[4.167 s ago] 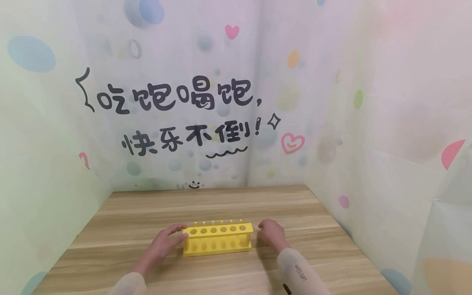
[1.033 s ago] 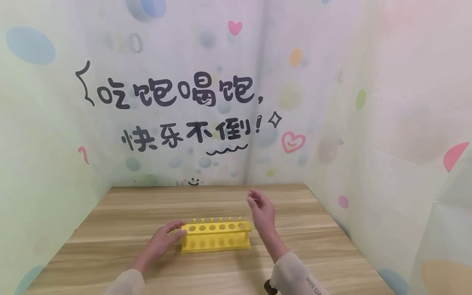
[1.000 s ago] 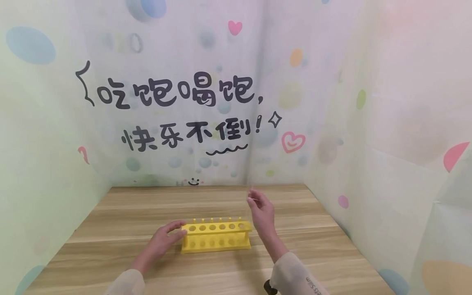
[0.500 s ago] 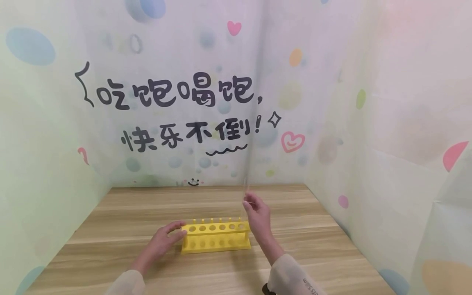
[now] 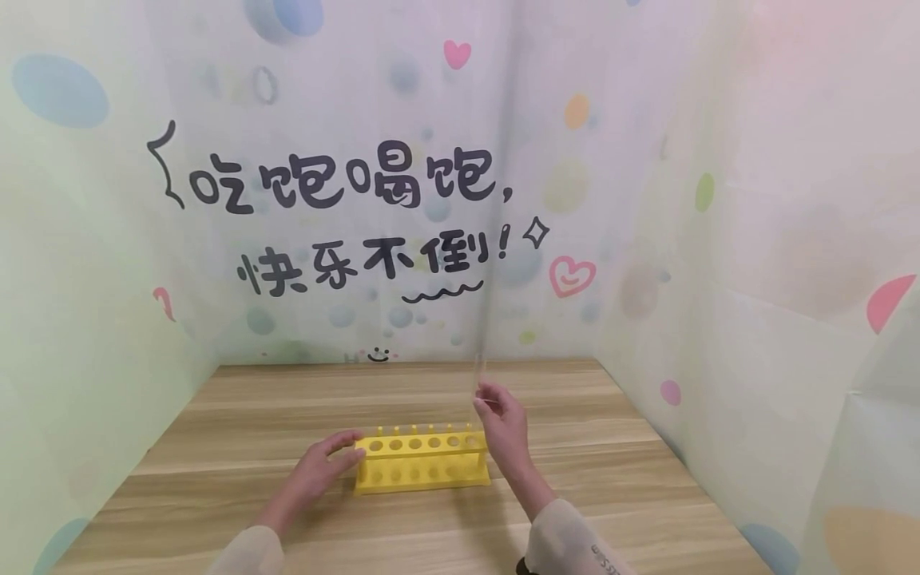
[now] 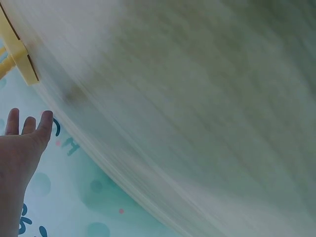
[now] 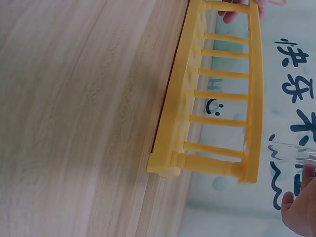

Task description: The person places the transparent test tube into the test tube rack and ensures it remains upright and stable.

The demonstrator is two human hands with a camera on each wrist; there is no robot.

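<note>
A yellow test tube rack (image 5: 424, 453) stands upright on the wooden table, a row of holes along its top plate and short pegs behind. My left hand (image 5: 323, 461) holds the rack's left end, thumb in front and fingers at the back; its fingertips (image 7: 228, 16) show at the far end in the right wrist view. With my right hand (image 5: 505, 422) I pinch a clear test tube (image 7: 291, 152). The tube is upright over the rack's right end, its lower end near the rightmost hole; whether it has entered is too faint to tell. No other tube is visible in the rack.
Wood-grain table (image 5: 287, 407) surrounds the rack. Behind it rises a printed back wall (image 5: 345, 96) with dark lettering and coloured spots, and similar side walls close off left and right. A dark band (image 5: 526, 565) shows at the right sleeve.
Earlier my right hand was low beside the rack's right end; it then rose with the tube, and has since moved slightly left and down over the rack. The left hand has stayed put.
</note>
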